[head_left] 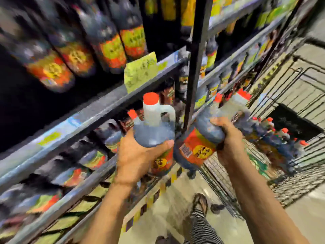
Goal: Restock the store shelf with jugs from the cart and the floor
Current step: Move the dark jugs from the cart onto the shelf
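Note:
My left hand (137, 155) grips a jug of dark sauce (154, 124) with a red cap and a white handle, held upright in front of the lower shelf (84, 124). My right hand (226, 136) holds a second dark jug (202, 145), tilted to the right, with an orange label facing me. The two jugs nearly touch at the black shelf post (195, 71). Further red-capped jugs (279, 136) stand in the wire cart (299, 173) at the right. The picture is blurred.
Dark bottles with orange and yellow labels (109, 48) fill the upper shelf, and jugs lie along the lower shelves at the left. A green price tag (140, 71) hangs from the shelf edge. My sandalled foot (199, 205) is on the floor below, beside yellow-black floor tape.

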The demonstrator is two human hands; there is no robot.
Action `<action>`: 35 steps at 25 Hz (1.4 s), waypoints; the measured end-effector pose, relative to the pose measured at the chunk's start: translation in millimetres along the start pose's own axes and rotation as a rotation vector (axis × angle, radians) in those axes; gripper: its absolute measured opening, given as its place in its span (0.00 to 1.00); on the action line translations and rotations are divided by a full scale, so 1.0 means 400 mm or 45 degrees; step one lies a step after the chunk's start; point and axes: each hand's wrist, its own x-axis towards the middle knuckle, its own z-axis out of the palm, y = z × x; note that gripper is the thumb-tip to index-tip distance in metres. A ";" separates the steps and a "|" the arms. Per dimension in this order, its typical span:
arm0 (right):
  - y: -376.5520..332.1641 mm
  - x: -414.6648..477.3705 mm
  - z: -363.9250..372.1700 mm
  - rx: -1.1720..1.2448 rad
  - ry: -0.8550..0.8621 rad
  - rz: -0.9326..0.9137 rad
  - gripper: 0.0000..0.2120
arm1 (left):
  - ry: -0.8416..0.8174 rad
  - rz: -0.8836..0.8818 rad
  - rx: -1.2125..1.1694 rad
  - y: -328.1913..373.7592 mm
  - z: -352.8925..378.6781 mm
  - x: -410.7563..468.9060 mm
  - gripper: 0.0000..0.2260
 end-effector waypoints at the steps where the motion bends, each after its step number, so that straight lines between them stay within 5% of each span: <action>1: -0.006 -0.025 0.044 -0.002 -0.043 -0.004 0.12 | 0.068 0.022 0.006 0.011 -0.053 -0.017 0.30; 6: -0.050 -0.118 0.247 -0.109 -0.348 -0.110 0.18 | 0.298 0.150 0.129 0.086 -0.253 -0.084 0.34; 15: -0.107 -0.106 0.584 -0.242 -0.669 -0.108 0.21 | 0.638 0.204 0.108 0.161 -0.441 -0.018 0.20; 19: -0.120 -0.034 0.660 -0.274 -0.771 0.011 0.27 | 0.768 0.164 0.048 0.178 -0.468 0.052 0.18; 25: -0.134 0.048 0.722 -0.286 -0.802 0.015 0.11 | 0.885 0.187 0.105 0.195 -0.446 0.110 0.29; 30: -0.146 0.083 0.744 -0.302 -0.867 -0.108 0.06 | 1.028 0.183 0.137 0.188 -0.432 0.129 0.28; 35: -0.136 0.095 0.752 -0.449 -0.895 -0.134 0.19 | 1.103 0.171 0.079 0.161 -0.407 0.143 0.30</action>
